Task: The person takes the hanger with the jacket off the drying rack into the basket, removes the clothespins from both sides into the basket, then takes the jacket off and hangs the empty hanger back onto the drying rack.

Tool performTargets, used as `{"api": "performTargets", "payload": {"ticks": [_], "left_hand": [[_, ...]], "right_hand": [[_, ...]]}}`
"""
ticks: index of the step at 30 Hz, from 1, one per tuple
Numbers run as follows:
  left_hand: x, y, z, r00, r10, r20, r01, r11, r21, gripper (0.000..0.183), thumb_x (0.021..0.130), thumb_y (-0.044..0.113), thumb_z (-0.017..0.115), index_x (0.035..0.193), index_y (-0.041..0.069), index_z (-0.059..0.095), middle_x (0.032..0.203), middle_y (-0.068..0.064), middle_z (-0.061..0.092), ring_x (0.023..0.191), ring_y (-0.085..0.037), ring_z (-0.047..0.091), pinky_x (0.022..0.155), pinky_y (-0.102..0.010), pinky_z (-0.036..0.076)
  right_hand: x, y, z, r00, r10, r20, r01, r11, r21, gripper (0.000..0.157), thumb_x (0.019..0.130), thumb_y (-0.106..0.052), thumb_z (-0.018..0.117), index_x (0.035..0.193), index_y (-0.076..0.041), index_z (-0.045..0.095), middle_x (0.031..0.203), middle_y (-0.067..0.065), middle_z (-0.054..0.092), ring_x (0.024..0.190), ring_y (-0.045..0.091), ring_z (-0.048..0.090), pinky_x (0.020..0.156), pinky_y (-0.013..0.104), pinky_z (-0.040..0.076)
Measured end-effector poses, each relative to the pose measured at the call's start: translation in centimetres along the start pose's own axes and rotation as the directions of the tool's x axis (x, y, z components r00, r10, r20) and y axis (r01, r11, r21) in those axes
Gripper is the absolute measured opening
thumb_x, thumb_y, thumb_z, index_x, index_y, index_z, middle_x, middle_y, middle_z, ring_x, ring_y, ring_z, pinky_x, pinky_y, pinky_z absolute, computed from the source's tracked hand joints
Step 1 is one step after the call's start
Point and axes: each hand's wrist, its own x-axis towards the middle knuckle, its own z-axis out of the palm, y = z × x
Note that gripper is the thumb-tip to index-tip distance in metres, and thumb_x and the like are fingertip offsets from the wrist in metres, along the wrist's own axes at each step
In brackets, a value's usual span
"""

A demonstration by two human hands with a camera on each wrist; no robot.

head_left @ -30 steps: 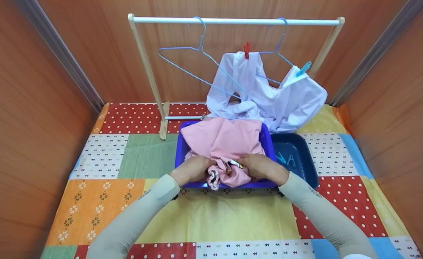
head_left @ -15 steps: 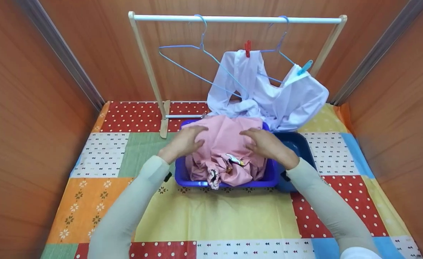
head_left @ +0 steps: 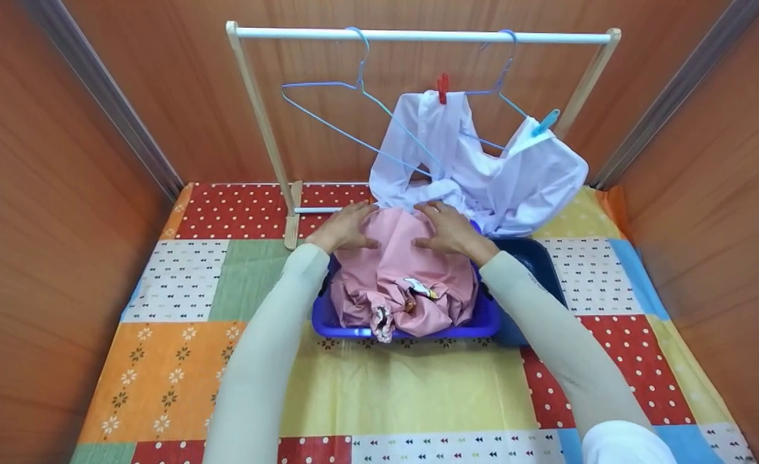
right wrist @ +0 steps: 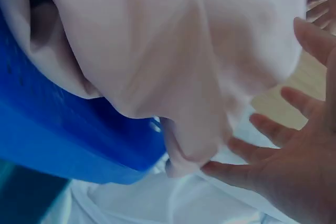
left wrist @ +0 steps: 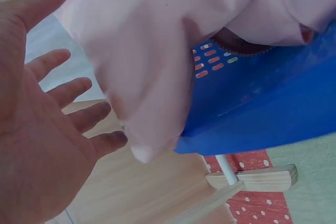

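A pink garment (head_left: 395,248) with a small printed figure near its front lies heaped in a blue-purple basket (head_left: 347,332). My left hand (head_left: 351,229) is over its far left part, fingers spread. Opposite it, my right hand (head_left: 450,231) is over the far right part, also spread. In the left wrist view the left fingers (left wrist: 86,116) are extended beside the pink cloth (left wrist: 142,66), fingertips right at its edge. The right wrist view has the right fingers (right wrist: 262,150) likewise stretched out along the cloth (right wrist: 184,77). Neither hand grips the cloth.
A rack with a white rail (head_left: 418,35) stands behind. An unloaded blue hanger (head_left: 327,116) hangs left; a white garment (head_left: 514,174) hangs right, held by a red clothespin (head_left: 443,89) and a light blue clothespin (head_left: 547,122). A dark tray (head_left: 531,258) sits right of the basket.
Both hands have let go of the bunched front of the pink garment, lifted outward, then moved to its far end with fingers spread. The basket has stayed in place.
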Motion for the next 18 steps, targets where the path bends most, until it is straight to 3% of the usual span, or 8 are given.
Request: {"api": "performTargets", "payload": {"ticks": [4,8,12,18], "left_hand": [[1.0,-0.3,0.2,0.998,-0.034,0.045,0.036,0.999,-0.036,0.091,0.079,0.032,0.080,0.154,0.015,0.031,0.162,-0.014,0.026,0.149,-0.032,0.027,0.122,-0.047,0.023],[1.6,-0.5,0.4,0.996,-0.077,0.052,0.079,0.996,-0.034,0.093,0.075,0.028,0.083,0.153,0.016,0.033,0.159,-0.011,0.034,0.144,-0.034,0.036,0.118,-0.053,0.028],[1.8,-0.5,0.6,0.994,-0.102,0.027,0.102,0.995,0.019,0.089,0.074,0.026,0.083,0.151,0.018,0.038,0.155,-0.008,0.041,0.142,-0.034,0.039,0.116,-0.057,0.026],[1.9,-0.7,1.0,0.999,-0.038,-0.040,0.040,0.997,0.060,0.064,0.080,0.016,0.076,0.140,0.014,0.054,0.133,-0.013,0.060,0.124,-0.031,0.054,0.107,-0.048,0.041]], "right_hand": [[0.8,0.0,0.4,0.997,0.070,0.026,-0.070,0.998,0.006,0.086,0.085,-0.049,0.070,0.154,-0.016,0.031,0.154,0.020,0.035,0.136,0.045,0.042,0.109,0.058,0.038],[1.2,-0.1,0.8,0.996,0.081,0.037,-0.080,0.997,-0.007,0.079,0.086,-0.046,0.068,0.150,-0.011,0.038,0.150,0.020,0.044,0.131,0.042,0.048,0.108,0.054,0.041],[1.4,-0.6,1.3,0.999,0.049,0.015,-0.048,0.997,-0.057,0.067,0.088,-0.041,0.067,0.144,-0.012,0.048,0.142,0.019,0.052,0.127,0.041,0.052,0.106,0.054,0.043],[1.7,-1.1,2.2,0.997,-0.068,-0.036,0.066,0.996,-0.055,0.041,0.089,-0.024,0.067,0.126,-0.006,0.061,0.117,0.019,0.067,0.110,0.038,0.062,0.098,0.049,0.048]]}}
